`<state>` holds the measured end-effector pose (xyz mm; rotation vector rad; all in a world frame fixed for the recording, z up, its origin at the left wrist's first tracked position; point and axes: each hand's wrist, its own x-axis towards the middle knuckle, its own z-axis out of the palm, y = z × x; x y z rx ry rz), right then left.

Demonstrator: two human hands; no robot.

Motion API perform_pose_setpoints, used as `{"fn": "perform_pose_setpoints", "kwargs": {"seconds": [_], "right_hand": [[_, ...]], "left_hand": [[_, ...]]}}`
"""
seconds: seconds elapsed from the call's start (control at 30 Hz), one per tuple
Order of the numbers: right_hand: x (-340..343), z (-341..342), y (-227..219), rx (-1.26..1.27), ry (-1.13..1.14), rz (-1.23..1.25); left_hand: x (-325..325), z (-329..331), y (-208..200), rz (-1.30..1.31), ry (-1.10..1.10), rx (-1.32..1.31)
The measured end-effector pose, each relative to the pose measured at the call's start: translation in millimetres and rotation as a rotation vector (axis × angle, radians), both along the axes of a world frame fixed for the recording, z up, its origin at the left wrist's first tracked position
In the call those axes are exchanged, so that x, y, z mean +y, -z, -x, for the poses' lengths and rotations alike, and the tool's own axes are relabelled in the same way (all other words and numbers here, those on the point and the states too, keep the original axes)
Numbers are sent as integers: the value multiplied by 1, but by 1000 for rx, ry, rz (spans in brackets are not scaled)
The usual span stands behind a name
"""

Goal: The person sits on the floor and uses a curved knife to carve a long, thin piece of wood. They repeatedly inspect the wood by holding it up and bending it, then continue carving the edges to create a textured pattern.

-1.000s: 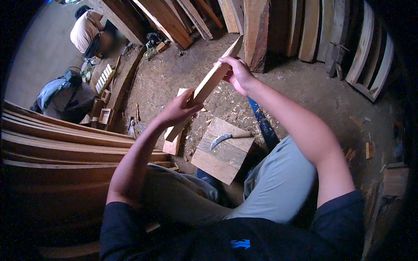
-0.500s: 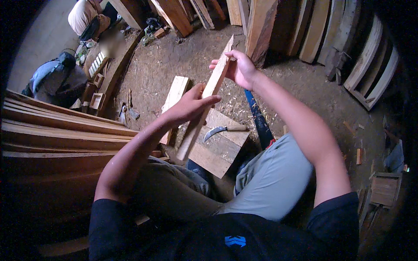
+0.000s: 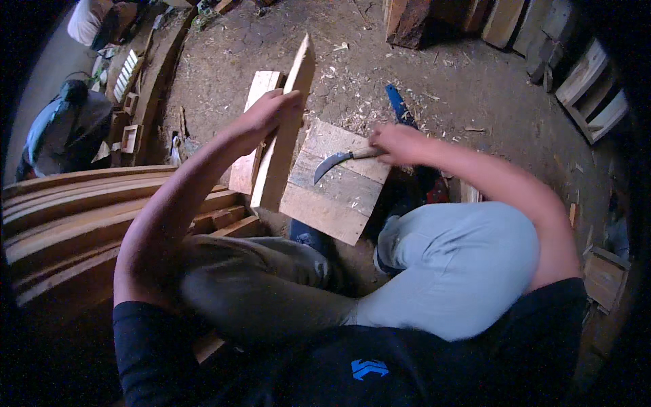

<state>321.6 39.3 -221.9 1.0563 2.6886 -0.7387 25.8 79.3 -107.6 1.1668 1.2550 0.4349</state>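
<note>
My left hand (image 3: 270, 114) is closed round a long wooden board (image 3: 281, 152) with a pointed upper end, held tilted to the left of a low plank-topped stool (image 3: 332, 207). On that stool lies a curved knife (image 3: 331, 165) with a dark hooked blade and a pale wooden handle. My right hand (image 3: 401, 144) has its fingers closed about the handle's end, and the blade still rests on the planks. Behind the held board, another pale board (image 3: 263, 87) is partly hidden.
Stacked planks (image 3: 88, 210) fill the left side. A long blue tool (image 3: 398, 103) lies beyond my right hand among wood shavings. Thick timbers (image 3: 409, 24) stand at the back, and a wooden frame (image 3: 593, 91) leans at far right. Another person (image 3: 64, 129) is bent over at far left.
My right hand has left the board's upper end and come down to the knife handle. The board has swung left and more upright in my left hand. The view has shifted.
</note>
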Motion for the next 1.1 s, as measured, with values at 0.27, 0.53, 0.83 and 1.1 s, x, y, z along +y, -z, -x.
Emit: {"fn": "perform_pose_setpoints", "kwargs": {"seconds": [0.27, 0.53, 0.83, 1.1], "right_hand": [[-13, 42, 40, 105, -19, -254], [-27, 3, 23, 201, 173, 169], [-13, -16, 6, 364, 796, 760], [-2, -11, -6, 349, 723, 739]], "left_hand": [[21, 16, 43, 189, -66, -86], [35, 53, 107, 207, -185, -113], [16, 76, 90, 58, -170, -121], [-40, 55, 92, 244, -149, -63]]}}
